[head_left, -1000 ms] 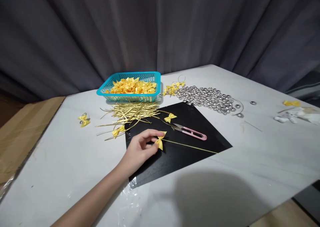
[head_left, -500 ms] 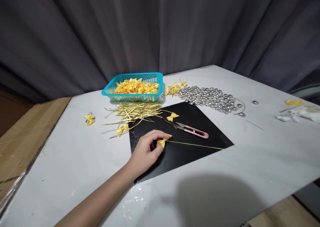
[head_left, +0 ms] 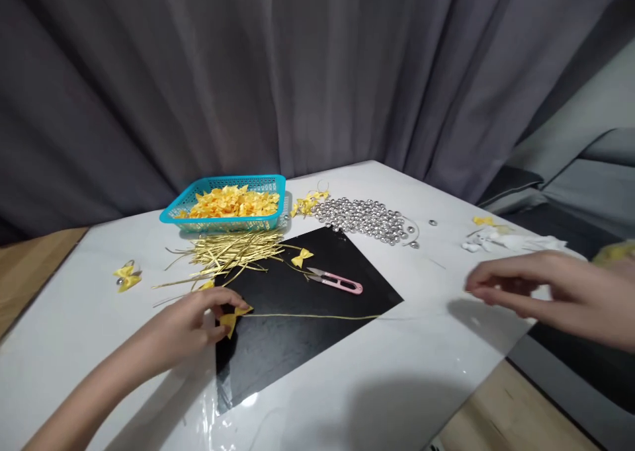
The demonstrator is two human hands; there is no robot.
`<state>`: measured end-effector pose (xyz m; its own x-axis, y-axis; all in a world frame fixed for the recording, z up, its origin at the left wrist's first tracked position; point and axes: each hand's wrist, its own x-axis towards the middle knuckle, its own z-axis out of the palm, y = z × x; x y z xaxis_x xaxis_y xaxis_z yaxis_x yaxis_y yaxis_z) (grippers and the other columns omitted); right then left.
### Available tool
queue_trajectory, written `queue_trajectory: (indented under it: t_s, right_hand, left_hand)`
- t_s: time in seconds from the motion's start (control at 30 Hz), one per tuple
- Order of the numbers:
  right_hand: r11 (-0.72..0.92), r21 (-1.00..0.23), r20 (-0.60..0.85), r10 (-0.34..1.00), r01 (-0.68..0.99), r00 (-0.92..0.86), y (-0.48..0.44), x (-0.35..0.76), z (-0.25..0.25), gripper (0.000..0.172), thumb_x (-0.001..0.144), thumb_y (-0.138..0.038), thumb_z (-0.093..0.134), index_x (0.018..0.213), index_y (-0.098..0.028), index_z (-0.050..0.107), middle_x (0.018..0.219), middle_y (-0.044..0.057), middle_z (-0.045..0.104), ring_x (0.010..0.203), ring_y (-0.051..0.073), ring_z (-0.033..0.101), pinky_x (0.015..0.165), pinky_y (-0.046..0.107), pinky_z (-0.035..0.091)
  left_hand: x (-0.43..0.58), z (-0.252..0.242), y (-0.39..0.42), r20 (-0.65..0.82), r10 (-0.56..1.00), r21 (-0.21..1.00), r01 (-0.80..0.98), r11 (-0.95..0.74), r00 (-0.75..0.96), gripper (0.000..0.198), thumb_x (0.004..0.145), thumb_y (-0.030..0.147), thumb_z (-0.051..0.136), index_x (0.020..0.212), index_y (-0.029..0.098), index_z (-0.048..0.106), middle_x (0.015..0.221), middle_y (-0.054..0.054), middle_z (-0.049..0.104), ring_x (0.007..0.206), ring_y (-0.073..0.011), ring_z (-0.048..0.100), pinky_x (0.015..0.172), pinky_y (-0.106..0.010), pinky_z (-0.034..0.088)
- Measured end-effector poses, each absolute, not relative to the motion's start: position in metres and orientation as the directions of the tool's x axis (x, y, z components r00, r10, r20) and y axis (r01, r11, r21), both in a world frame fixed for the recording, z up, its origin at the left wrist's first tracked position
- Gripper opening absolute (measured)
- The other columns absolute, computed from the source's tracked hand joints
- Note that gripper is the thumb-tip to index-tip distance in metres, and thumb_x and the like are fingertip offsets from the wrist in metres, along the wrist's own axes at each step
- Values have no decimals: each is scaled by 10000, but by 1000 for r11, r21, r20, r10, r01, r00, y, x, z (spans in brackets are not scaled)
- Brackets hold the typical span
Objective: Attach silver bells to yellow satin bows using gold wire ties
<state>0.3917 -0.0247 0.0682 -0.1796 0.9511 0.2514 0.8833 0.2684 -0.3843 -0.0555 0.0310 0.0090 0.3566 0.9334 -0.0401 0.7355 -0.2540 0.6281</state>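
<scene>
My left hand (head_left: 191, 322) is closed at the left edge of a black sheet (head_left: 297, 345). A yellow ribbon bow (head_left: 229, 322) is pinched between its thumb and fingers. From the bow a thin gold cord (head_left: 312, 316) runs right across the sheet and fades over the white table. At the right, my right hand (head_left: 550, 295) hovers above the table, slightly blurred. Its fingers are curved, with a gap to the thumb, and nothing shows in them. Pink thread snips (head_left: 342, 282) lie on the sheet beside another yellow bow (head_left: 301, 258).
A turquoise basket (head_left: 173, 219) of yellow bows stands at the back. Gold cords (head_left: 238, 249) lie before it. Silver beads (head_left: 362, 219) are heaped right of it. A bow with a bead (head_left: 127, 278) lies left, a crumpled white item (head_left: 516, 241) right.
My right hand has come into view at the right. The view has turned right, so table items sit farther left in it. My left hand still pinches the bow.
</scene>
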Motion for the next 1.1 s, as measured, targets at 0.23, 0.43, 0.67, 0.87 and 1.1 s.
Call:
queue_trajectory:
  t_s: [0.23, 0.43, 0.67, 0.87, 1.1]
  right_hand:
    - [574, -308, 91, 811, 758, -578, 1, 322, 73, 190, 907, -156, 430, 853, -183, 610, 780, 40, 632, 661, 141, 574, 589, 257, 395]
    - [792, -193, 63, 599, 579, -798, 10, 275, 59, 178, 915, -152, 437, 861, -127, 604, 798, 53, 619, 641, 141, 551, 539, 252, 342]
    - [744, -381, -84, 563, 549, -822, 26, 270, 58, 88, 834, -152, 577, 747, -144, 588, 707, -4, 585, 623, 96, 517, 542, 192, 331]
    - [679, -624, -114, 410, 386, -905, 43, 270, 48, 264, 725, -196, 701, 589, -149, 479, 534, -89, 351, 473, 34, 332, 454, 162, 246]
    - [400, -875, -136, 340, 274, -931, 56, 260, 46, 315, 582, -157, 824, 576, -144, 509, 475, -121, 374, 421, 9, 292, 382, 118, 232]
  left_hand:
    - [-3, 53, 9, 224, 966, 621, 745, -244, 130, 402, 698, 457, 640, 1065, 302, 694, 1197, -82, 656, 1159, -383, 512, 1000, -554, 308]
    - [90, 43, -10, -305, 896, 951, 60, 303, 323, 429, 663, 473, 703, 958, 162, 712, 916, -97, 746, 852, -222, 666, 842, -344, 483]
    - [103, 5, -7, -433, 850, 855, -160, 492, 299, 383, 424, 402, 865, 648, 120, 734, 524, 0, 656, 473, -67, 519, 532, -210, 421]
    - [107, -17, -7, -479, 787, 810, -151, 567, 388, 322, 361, 363, 885, 545, 148, 730, 548, -20, 689, 404, -50, 475, 424, -201, 324]
    - [93, -13, -5, -478, 721, 754, -187, 630, 502, 289, 378, 348, 880, 520, 148, 728, 480, -10, 653, 410, -51, 469, 435, -188, 283]
